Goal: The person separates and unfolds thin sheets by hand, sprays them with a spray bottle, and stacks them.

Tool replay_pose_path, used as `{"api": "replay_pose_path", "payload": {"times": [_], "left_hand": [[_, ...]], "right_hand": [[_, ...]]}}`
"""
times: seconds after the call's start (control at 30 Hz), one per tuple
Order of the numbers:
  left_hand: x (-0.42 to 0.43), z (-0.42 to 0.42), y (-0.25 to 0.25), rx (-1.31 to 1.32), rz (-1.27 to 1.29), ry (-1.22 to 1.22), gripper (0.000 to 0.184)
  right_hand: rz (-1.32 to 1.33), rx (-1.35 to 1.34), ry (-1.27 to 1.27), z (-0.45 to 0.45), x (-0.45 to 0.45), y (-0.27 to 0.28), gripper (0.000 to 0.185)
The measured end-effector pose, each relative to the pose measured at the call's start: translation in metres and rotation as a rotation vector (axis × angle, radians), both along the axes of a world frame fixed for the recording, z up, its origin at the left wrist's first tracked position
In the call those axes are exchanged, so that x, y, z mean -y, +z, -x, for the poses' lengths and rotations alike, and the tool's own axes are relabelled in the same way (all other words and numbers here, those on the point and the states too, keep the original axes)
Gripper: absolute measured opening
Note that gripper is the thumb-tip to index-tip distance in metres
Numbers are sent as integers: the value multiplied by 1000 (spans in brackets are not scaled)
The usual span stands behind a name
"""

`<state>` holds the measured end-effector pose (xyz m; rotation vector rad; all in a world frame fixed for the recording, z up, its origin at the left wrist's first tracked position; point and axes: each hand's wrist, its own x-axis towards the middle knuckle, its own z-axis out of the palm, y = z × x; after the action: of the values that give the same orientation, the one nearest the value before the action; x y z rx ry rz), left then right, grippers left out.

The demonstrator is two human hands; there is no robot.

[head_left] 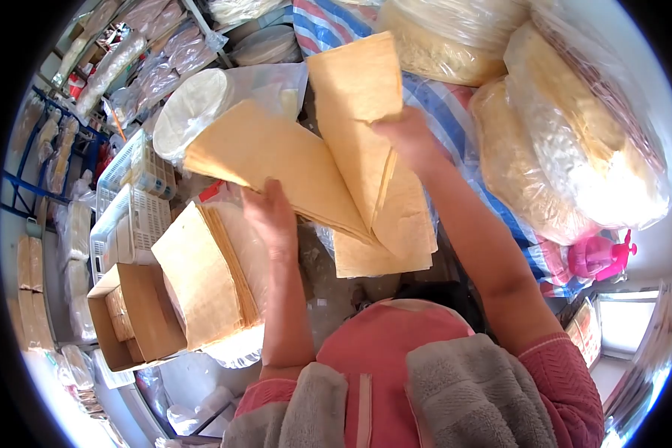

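My left hand grips the lower edge of a fanned stack of thin tan sheets, thumb on top. In front and to the right, my right hand is closed on the edge of an upright tan folded sheet. The two bundles meet in a V near my waist. Beneath them lies another pile of tan sheets, partly covered. My right fingertips are somewhat blurred, and how many layers they hold is hidden.
To the left, another tan stack sits beside an open cardboard box and white plastic crates. Bagged round sheets rest on striped cloth ahead. A pink spray bottle stands at right.
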<state>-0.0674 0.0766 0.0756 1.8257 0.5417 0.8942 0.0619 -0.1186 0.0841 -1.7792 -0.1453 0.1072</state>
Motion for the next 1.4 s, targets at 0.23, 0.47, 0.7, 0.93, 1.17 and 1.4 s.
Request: {"api": "replay_pose_path", "payload": {"times": [0.23,0.47,0.7,0.93,1.17,1.4], "left_hand": [[19,-5,3,154,100,-6,26],[27,-8,6,65,17,51,26],[-21,0,-29,-30,-112,123,25],[-78,27,-64,-24,-32,167,25],[-177,63,-59,-42,-110,302,26],[-177,86,2,31,-136,233,28]], "right_hand": [[-175,59,82,58,-33,-20,45],[195,317,-172,73,-38,-34,31],[63,187,-246,32,6,-65,22],[124,184,-289,6,69,-67,23],[-49,-18,-226,6,123,-5,25],[-329,-243,154,27,123,4,32]]}}
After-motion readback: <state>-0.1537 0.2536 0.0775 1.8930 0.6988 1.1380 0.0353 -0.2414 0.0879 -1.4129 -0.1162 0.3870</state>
